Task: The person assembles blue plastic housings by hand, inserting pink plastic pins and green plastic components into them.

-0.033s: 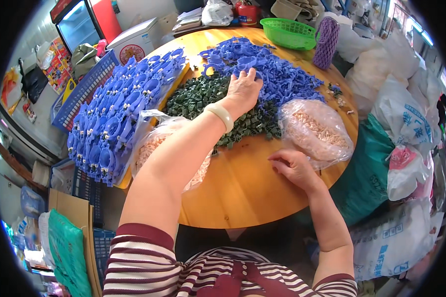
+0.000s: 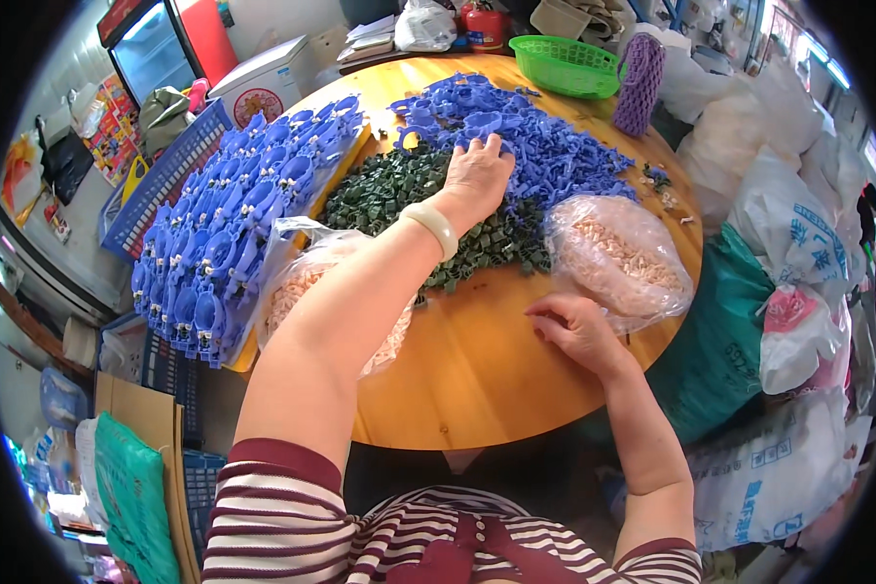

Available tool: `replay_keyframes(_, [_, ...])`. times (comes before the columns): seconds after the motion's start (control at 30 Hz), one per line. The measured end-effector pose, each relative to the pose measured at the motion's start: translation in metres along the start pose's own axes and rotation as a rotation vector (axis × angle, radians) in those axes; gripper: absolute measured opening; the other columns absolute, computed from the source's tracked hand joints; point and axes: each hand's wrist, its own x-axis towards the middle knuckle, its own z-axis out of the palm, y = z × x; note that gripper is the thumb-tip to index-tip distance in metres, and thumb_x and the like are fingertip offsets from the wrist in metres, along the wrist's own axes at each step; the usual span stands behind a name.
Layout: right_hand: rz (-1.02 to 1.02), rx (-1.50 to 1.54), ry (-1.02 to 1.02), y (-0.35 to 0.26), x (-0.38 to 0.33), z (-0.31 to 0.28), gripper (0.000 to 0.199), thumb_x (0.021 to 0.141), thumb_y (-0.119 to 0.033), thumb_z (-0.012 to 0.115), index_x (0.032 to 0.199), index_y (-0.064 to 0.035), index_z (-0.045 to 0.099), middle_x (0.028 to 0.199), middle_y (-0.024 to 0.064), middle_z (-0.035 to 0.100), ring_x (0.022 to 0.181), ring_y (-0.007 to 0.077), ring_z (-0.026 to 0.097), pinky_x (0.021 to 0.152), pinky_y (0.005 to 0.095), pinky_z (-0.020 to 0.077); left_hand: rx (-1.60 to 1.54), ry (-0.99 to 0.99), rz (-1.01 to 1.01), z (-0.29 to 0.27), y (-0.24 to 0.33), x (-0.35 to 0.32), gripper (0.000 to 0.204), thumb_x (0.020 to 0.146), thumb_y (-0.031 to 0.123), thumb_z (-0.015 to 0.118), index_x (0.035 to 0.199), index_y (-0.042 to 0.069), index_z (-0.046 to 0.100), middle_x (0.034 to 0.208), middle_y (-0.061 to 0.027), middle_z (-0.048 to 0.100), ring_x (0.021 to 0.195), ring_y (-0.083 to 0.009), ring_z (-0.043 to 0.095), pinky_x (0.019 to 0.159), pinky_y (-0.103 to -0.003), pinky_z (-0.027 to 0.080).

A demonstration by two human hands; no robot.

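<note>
My left hand (image 2: pixel 479 175) reaches across the table, fingers slightly apart over the near edge of a heap of small blue plastic parts (image 2: pixel 565 146). Its fingertips are by a rounded blue piece (image 2: pixel 483 123); nothing shows in its grasp. Under the wrist lies a pile of dark green square pieces (image 2: pixel 384 185). My right hand (image 2: pixel 576 326) rests on the wooden table (image 2: pixel 457 389) with loosely bent fingers and a gap between them. Just beyond it sits a clear bag of pale pink pieces (image 2: pixel 618 258). Another such bag (image 2: pixel 307 277) is partly hidden by my left forearm.
Rows of blue plastic assemblies (image 2: pixel 234 224) fill a yellow-edged board at the left. A green basket (image 2: pixel 565 66) and a purple knitted holder (image 2: pixel 639 83) stand at the far right. Full plastic sacks (image 2: pixel 788 209) crowd the right side; a blue crate (image 2: pixel 156 204) is left of the board.
</note>
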Motion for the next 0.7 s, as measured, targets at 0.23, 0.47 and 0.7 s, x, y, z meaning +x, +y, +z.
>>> replay_keyframes(0.23, [-0.015,-0.018,0.023,0.002,-0.003,0.0,0.014,0.081,-0.005,0.06,0.093,-0.0015,0.064,0.079,0.0112,0.062,0.071,0.0198,0.06,0.064,0.0298,0.0467,-0.222,0.129,-0.023,-0.012,-0.001,-0.01,0.02,0.07,-0.001,0.061,0.089,0.005,0.059,0.109,-0.013,0.052,0.098,-0.0318,0.054,0.08,-0.038,0.046])
replay_keyframes(0.47, [0.172,0.425,0.191,0.002,0.005,-0.005,0.023,0.089,-0.015,0.055,0.108,-0.002,0.058,0.085,0.0031,0.062,0.066,0.0083,0.058,0.053,0.0217,0.0473,-0.718,0.183,-0.024,-0.038,0.053,-0.087,0.018,0.072,-0.003,0.061,0.088,0.001,0.055,0.106,-0.014,0.051,0.093,-0.0352,0.055,0.079,-0.04,0.046])
replay_keyframes(0.7, [0.267,0.566,0.108,-0.001,0.005,-0.008,0.021,0.086,-0.016,0.062,0.104,-0.005,0.057,0.09,0.0027,0.063,0.072,0.0081,0.058,0.061,0.0216,0.049,-1.119,0.137,-0.21,-0.013,0.08,-0.129,0.029,0.076,-0.002,0.062,0.102,0.003,0.052,0.11,-0.0141,0.054,0.096,-0.0268,0.058,0.077,-0.035,0.049])
